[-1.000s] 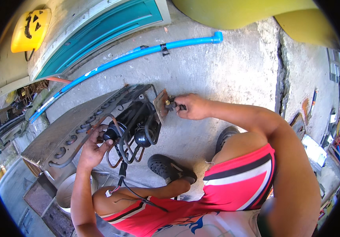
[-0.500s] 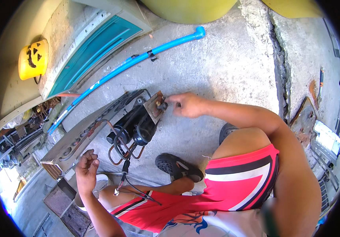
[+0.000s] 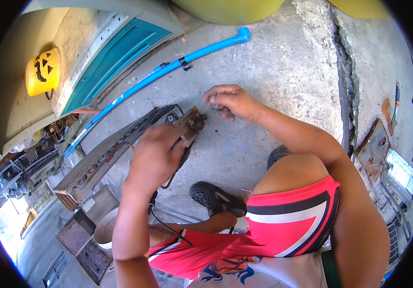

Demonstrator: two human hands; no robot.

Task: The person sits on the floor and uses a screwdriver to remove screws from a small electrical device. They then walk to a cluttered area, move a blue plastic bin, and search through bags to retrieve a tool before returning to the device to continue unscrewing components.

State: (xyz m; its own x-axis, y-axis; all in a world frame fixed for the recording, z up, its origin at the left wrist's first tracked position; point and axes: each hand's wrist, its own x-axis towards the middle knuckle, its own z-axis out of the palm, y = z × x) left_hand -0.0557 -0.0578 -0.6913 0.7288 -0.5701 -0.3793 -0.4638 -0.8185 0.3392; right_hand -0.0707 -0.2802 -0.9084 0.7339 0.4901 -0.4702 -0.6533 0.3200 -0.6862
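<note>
A grey finned coil [image 3: 84,174] with bent copper tubes lies on the concrete, part of a small refrigeration unit. At its far end sits a rusty metal bracket [image 3: 185,124] with a dark valve-like fitting [image 3: 198,122]. My left hand [image 3: 154,156] reaches over the unit, blurred, with thumb and fingers apart beside the bracket; it hides most of the unit's black cylinders. Just beyond the fitting, my right hand [image 3: 233,103] is raised off it, fingers curled together. Something small and dark shows at its fingertips, too small to name. Black wires [image 3: 168,229] trail toward my leg.
A blue pipe [image 3: 144,84] with an elbow end lies beyond the unit. A yellow pumpkin-faced bucket [image 3: 43,73] stands at the far left. On the right are a long floor crack [image 3: 345,81], a rusty metal plate [image 3: 373,144] and an orange-and-black handled tool [image 3: 396,103].
My left hand has moved from the coil's near end up and right, over the unit to the bracket. My right hand has drawn up and away from the fitting, its fingers curling.
</note>
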